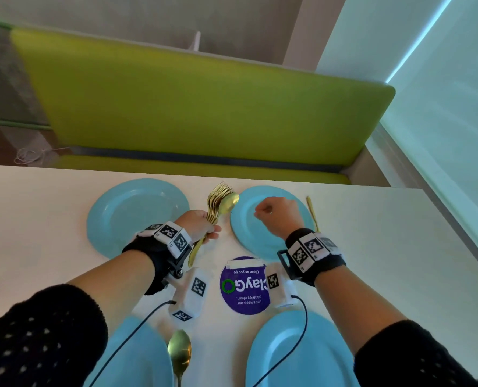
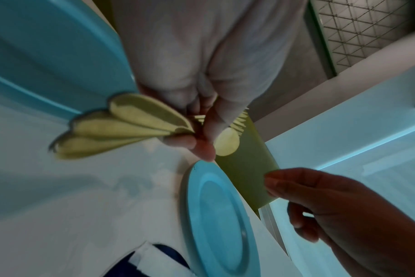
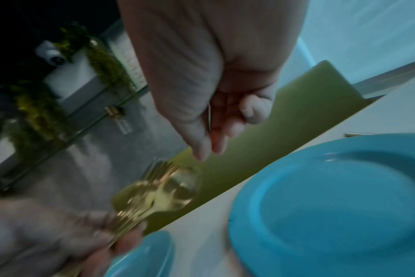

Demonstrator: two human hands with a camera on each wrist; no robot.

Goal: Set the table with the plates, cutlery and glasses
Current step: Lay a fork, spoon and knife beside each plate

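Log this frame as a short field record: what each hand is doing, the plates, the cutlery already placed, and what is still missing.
left hand: grips a bundle of gold cutlery, forks and a spoon
right hand: curled, empty, over the far right plate
plates: four blue, including far left plate
placed cutlery: gold piece right of the far right plate; spoon between the near plates
glasses: none in view
table: white, purple sticker

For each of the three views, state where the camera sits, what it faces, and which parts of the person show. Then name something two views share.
Head: on the head, looking down at the table; both forearms, left hand, right hand.
Left wrist: along the left hand gripping the gold cutlery; right hand too.
Right wrist: along the right hand above a blue plate.
Shared: both wrist views show the cutlery and the green bench.
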